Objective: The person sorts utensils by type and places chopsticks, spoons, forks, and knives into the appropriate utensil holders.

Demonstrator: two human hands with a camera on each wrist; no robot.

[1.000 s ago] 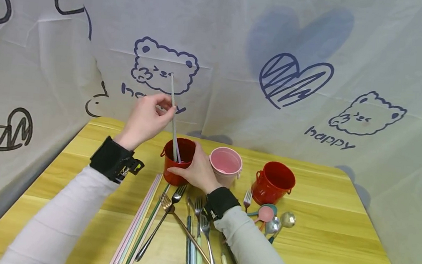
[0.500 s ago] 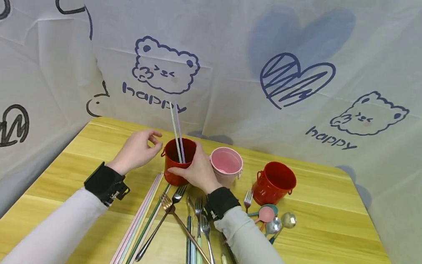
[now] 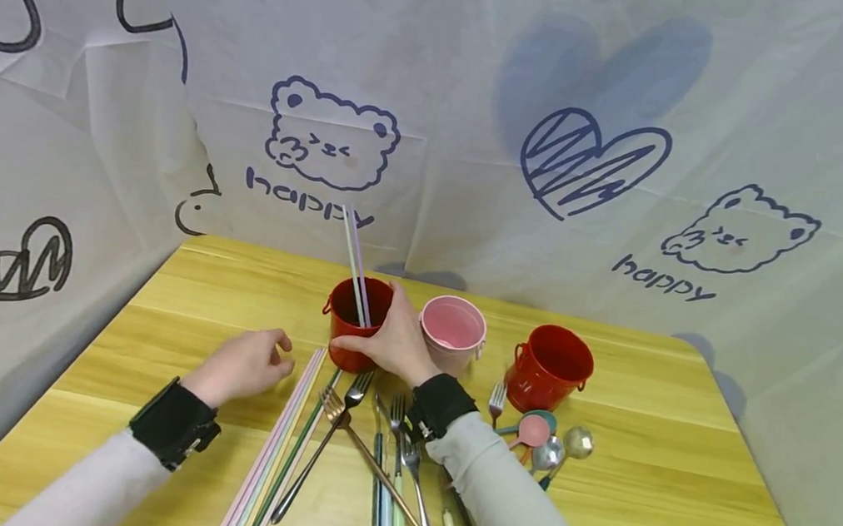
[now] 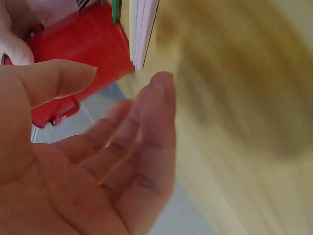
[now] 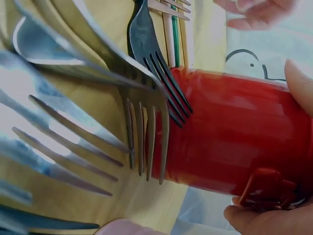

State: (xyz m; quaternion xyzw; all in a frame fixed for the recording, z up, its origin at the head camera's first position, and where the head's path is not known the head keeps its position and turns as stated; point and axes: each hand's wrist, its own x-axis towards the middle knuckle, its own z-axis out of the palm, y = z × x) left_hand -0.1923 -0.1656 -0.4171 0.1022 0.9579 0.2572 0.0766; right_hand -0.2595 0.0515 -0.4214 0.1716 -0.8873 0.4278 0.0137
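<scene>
Unfortunately, the lower ends of two thin pale sticks [image 3: 355, 260] were hidden inside a round glossy red bucket [image 3: 343, 328], standing far and left of the middle. The right hand [image 3: 399, 345] gripped this bucket, its thumb across the front. A pale long sleeve [image 3: 513, 505] partly covered other items, and a silver metal fork [image 3: 420, 494] was cut off below. The yellow wood-grained table [image 3: 650, 492] met a white drawn-on cloth [image 3: 470, 50]. Half a second earlier, the left hand [image 3: 243, 362] was by the bucket's rim; now it was nearer, fingers loosely bent, beside flat-lying coloured sticks [image 3: 276, 442].
</scene>
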